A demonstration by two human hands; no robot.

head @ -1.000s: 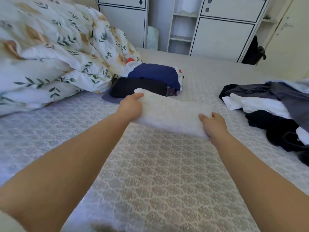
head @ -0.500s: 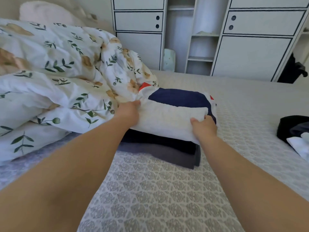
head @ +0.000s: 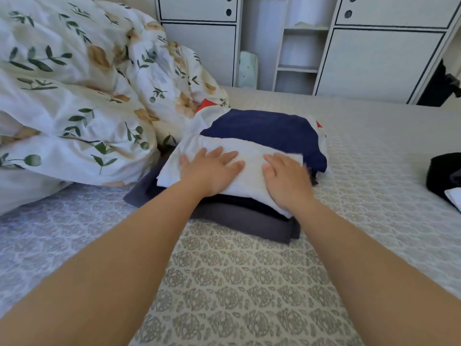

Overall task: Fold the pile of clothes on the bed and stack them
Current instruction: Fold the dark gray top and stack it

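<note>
Now both hands lie flat, fingers straight: left hand (head: 212,168) and right hand (head: 287,179) press the folded white garment (head: 249,156), gripping nothing. It tops the stack (head: 249,218) of dark folded clothes on the bed (head: 237,283), beside the floral duvet (head: 74,96). It looks soft, light and floppy; best lifted from both short ends. Unfolded clothes (head: 444,181) wait at right.

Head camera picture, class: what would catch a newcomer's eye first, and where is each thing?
Both hands lie flat, left hand and right hand, pressing a folded white garment on top of a stack of dark folded clothes in the middle of the bed. A leaf-printed duvet is bunched up to the left, and white cabinets stand behind the bed.
</note>
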